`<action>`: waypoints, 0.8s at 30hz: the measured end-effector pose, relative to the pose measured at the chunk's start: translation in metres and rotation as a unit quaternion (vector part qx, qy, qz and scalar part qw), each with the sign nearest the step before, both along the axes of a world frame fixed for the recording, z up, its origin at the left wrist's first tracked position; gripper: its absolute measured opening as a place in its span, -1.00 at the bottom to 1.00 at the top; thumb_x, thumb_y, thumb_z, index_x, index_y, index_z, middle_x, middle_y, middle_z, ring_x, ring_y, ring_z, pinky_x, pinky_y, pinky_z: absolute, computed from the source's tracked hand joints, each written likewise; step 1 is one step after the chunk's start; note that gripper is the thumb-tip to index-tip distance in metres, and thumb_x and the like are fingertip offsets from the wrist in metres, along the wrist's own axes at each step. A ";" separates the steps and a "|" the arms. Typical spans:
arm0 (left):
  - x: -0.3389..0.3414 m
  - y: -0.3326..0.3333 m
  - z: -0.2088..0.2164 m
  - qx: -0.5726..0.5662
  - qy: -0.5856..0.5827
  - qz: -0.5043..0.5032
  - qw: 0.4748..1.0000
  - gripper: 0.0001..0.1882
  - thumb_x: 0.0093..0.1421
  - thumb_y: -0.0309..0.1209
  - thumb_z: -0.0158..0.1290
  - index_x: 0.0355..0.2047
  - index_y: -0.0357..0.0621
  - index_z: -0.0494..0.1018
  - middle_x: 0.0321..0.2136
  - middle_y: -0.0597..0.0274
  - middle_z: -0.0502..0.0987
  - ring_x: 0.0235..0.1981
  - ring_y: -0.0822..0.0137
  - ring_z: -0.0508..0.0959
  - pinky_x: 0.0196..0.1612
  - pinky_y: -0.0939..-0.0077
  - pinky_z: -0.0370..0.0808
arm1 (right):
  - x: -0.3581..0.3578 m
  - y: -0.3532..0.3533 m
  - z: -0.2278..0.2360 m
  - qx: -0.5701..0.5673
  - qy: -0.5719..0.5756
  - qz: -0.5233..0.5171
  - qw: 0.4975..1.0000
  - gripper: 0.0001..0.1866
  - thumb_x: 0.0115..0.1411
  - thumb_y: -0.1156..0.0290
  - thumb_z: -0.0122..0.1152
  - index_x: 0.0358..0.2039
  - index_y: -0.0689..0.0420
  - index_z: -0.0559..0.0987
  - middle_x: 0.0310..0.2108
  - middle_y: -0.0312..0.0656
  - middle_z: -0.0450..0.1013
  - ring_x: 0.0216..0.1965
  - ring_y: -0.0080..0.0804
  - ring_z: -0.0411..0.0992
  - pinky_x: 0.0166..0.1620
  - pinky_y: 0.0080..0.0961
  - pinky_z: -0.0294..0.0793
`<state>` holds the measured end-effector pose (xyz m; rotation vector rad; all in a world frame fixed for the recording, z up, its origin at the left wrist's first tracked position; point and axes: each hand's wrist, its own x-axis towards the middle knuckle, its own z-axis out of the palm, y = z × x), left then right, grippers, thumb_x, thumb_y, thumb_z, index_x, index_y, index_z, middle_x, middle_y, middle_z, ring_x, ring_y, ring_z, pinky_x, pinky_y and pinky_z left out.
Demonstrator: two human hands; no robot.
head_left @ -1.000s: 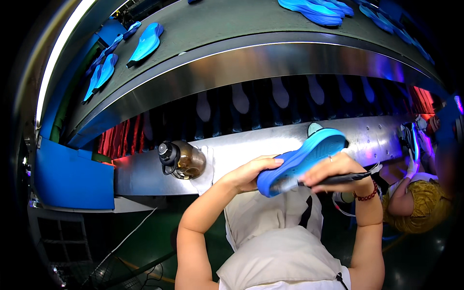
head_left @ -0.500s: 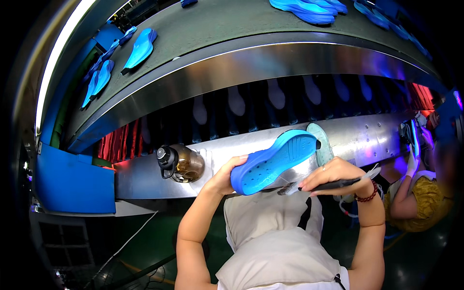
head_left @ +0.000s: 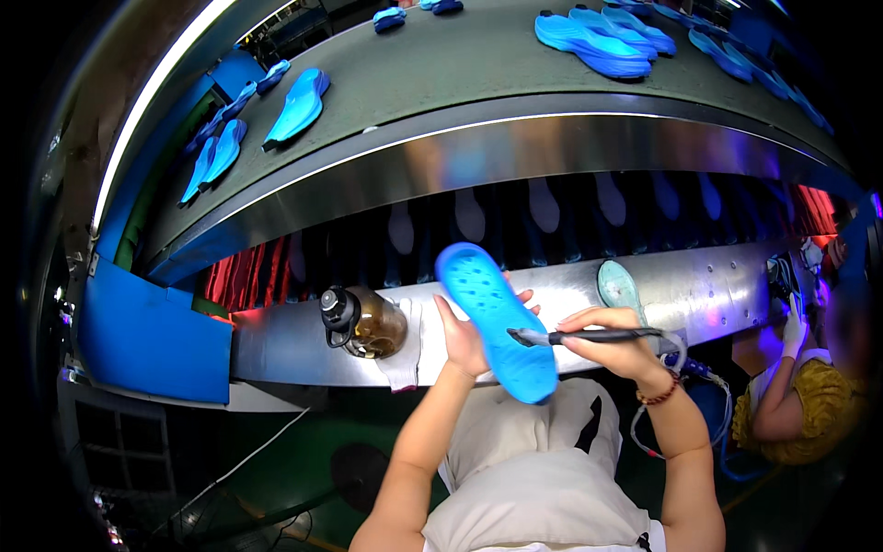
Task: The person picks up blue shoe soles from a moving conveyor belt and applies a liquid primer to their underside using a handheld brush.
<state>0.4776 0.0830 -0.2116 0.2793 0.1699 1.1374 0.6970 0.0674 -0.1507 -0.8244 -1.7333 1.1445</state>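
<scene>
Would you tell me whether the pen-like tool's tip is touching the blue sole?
Touching: the head view shows the tool tip resting on the blue sole.

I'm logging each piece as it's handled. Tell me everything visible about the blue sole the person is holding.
The blue shoe sole looks like soft foam or rubber, bright blue, with small dimples across the face turned to the camera. It is held tilted above the steel ledge. The left hand grips its left edge; the right hand holds a dark pen-like tool whose tip meets it.

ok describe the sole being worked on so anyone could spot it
Below the long conveyor, above the steel ledge, the left hand holds up a blue sole. Unlike those on the belt, its dimpled underside faces the camera, and a dark tool touches it.
</scene>
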 end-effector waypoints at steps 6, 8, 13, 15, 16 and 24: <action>0.020 -0.003 -0.008 -0.079 0.141 0.028 0.986 -0.08 0.02 0.39 -0.59 0.03 -0.14 0.19 -0.11 -0.03 0.38 -0.06 0.09 0.38 0.04 0.14 0.29 | -0.019 0.009 -0.022 -0.030 -0.005 -0.008 1.000 -0.82 -0.03 0.48 0.23 -0.38 0.27 0.57 -0.45 -0.15 0.51 -0.44 -0.53 0.46 -0.33 -0.65 0.43; 0.018 0.000 -0.004 -0.082 0.160 0.083 0.980 -0.10 0.03 0.39 -0.58 0.01 -0.13 0.21 -0.15 -0.02 0.40 -0.08 0.10 0.39 0.01 0.15 0.32 | -0.024 -0.005 -0.017 0.191 -0.097 0.011 0.977 -0.89 -0.10 0.48 0.23 -0.49 0.19 0.54 -0.48 -0.16 0.49 -0.48 -0.36 0.46 -0.35 -0.53 0.43; 0.002 -0.002 0.004 -0.054 0.136 0.099 0.984 -0.12 0.04 0.38 -0.56 -0.01 -0.12 0.23 -0.18 -0.02 0.42 -0.12 0.09 0.41 -0.06 0.14 0.38 | -0.007 -0.020 0.009 0.140 -0.069 0.187 0.970 -0.88 -0.11 0.49 0.25 -0.49 0.16 0.53 -0.47 -0.17 0.49 -0.43 -0.32 0.48 -0.31 -0.50 0.45; 0.015 -0.003 0.014 -0.060 0.104 0.075 0.990 -0.12 0.04 0.38 -0.56 -0.01 -0.12 0.22 -0.20 -0.03 0.42 -0.14 0.08 0.40 -0.04 0.15 0.36 | -0.003 -0.012 0.011 -0.051 0.014 0.092 0.994 -0.85 -0.09 0.53 0.25 -0.42 0.18 0.56 -0.44 -0.14 0.50 -0.38 -0.33 0.48 -0.26 -0.50 0.44; 0.022 -0.003 0.021 -0.054 0.080 0.068 0.993 -0.12 0.04 0.38 -0.56 0.00 -0.13 0.22 -0.20 -0.03 0.41 -0.14 0.08 0.40 -0.04 0.15 0.35 | -0.008 -0.001 0.007 0.066 0.005 -0.014 0.998 -0.82 -0.08 0.57 0.23 -0.38 0.21 0.56 -0.41 -0.10 0.50 -0.34 -0.33 0.48 -0.24 -0.51 0.44; 0.005 0.008 0.029 -0.009 0.053 0.114 0.992 -0.11 0.02 0.38 -0.48 0.06 -0.13 0.17 -0.14 -0.07 0.38 -0.06 0.04 0.36 0.01 0.13 0.32 | 0.005 -0.007 0.003 -0.031 0.054 0.100 0.993 -0.83 -0.10 0.61 0.26 -0.41 0.26 0.55 -0.37 -0.07 0.50 -0.29 -0.28 0.48 -0.17 -0.46 0.44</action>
